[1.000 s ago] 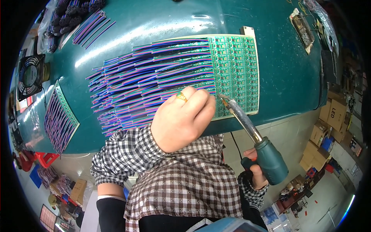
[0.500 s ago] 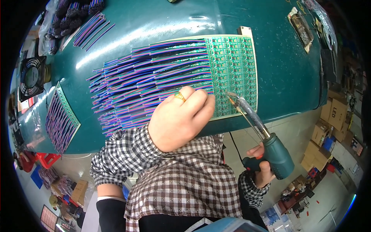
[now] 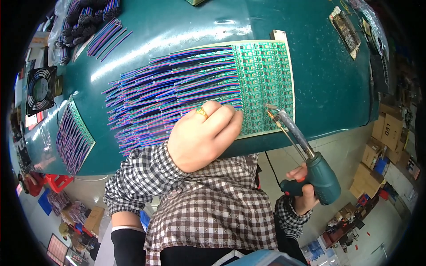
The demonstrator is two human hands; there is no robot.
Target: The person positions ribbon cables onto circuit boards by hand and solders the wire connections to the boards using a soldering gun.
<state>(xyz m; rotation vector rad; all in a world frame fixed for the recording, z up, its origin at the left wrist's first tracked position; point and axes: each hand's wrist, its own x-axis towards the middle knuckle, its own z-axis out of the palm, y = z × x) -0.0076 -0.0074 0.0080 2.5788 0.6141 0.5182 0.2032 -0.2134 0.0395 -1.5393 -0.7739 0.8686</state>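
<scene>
A panel of green circuit boards (image 3: 262, 75) lies on the table in front of me. Rows of thin multicoloured ribbon wires (image 3: 177, 84) run leftward from its middle. My left hand (image 3: 205, 137), with a gold ring, rests closed over the wires at the panel's near side; its fingertips are hidden under it. My right hand (image 3: 306, 199) grips the handle of a green soldering gun (image 3: 324, 177) beyond the table's near edge. The gun's metal tip and thin feed tube point up and left, over the bare board rows, apart from my left fingers.
A smaller wired panel (image 3: 76, 133) lies at the left by a black fan (image 3: 42, 91). Wire bundles (image 3: 86, 24) and loose wires (image 3: 106, 37) lie at the far left. A blackened tray (image 3: 345, 33) sits at the far right. Cardboard boxes (image 3: 388, 131) stand right of the table.
The soldering gun has shifted slightly right, so its tip is a little farther from my left fingers. My left hand stays closed over the wires, and the whole view has moved slightly.
</scene>
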